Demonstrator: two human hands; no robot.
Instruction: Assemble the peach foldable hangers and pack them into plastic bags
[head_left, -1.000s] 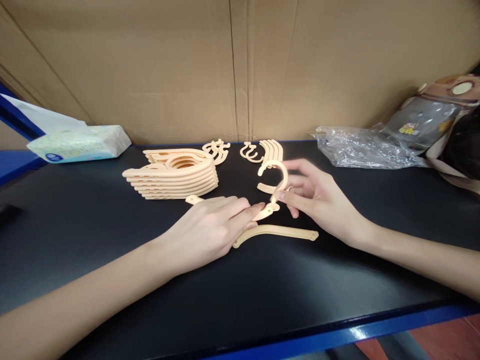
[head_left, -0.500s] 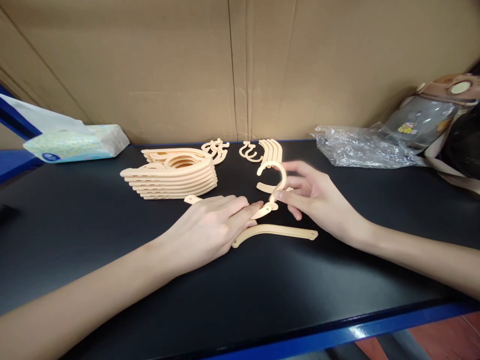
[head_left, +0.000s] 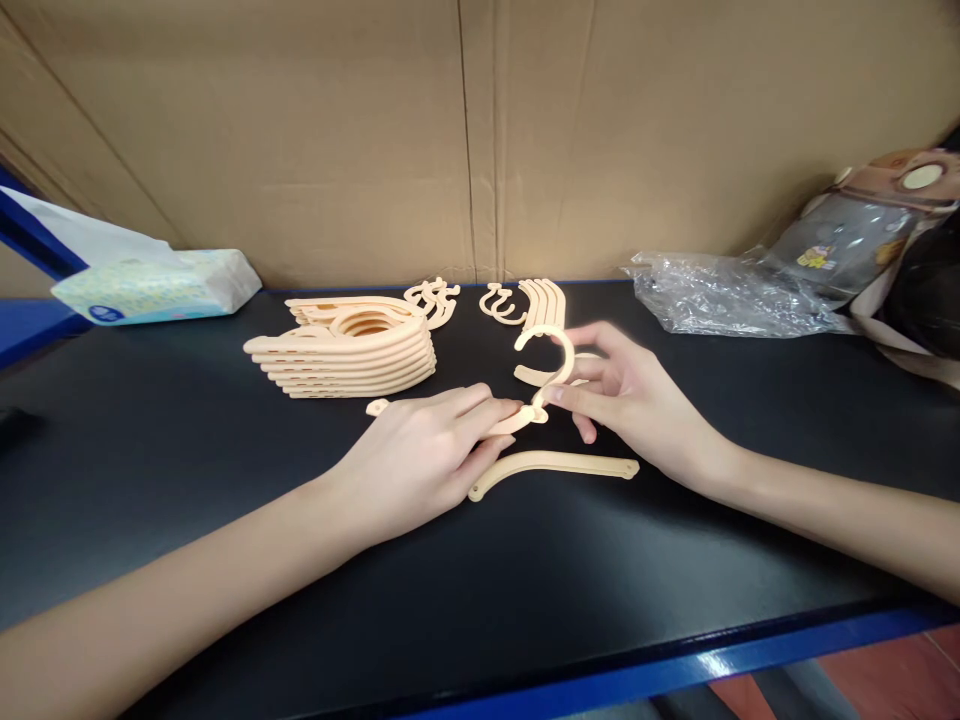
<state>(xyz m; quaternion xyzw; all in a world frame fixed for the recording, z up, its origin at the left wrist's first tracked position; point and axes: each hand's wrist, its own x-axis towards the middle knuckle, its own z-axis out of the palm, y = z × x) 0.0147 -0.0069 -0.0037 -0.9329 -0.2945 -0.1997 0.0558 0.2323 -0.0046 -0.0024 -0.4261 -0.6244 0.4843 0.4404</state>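
Note:
My left hand [head_left: 420, 455] is closed on a peach plastic hanger arm [head_left: 377, 407] whose far end pokes out left of my knuckles. My right hand [head_left: 637, 400] pinches a peach hook piece [head_left: 555, 350] at its base, right where it meets the arm's near end. The two hands almost touch at that joint. A second loose hanger arm [head_left: 555, 466] lies flat on the black table [head_left: 187, 470] just in front of both hands. Behind my left hand sits a stack of finished peach hangers [head_left: 349, 355].
Loose hooks and arms [head_left: 525, 298] lie at the back near the cardboard wall [head_left: 480, 130]. A tissue pack [head_left: 150, 287] sits at the far left. Crumpled clear plastic [head_left: 720, 295] and a bagged item [head_left: 855, 235] lie at the right. The table's blue front edge [head_left: 675, 675] runs along the bottom.
My left hand has lifted the hanger arm slightly and moved it a little toward the hook. The loose arm on the table has not moved.

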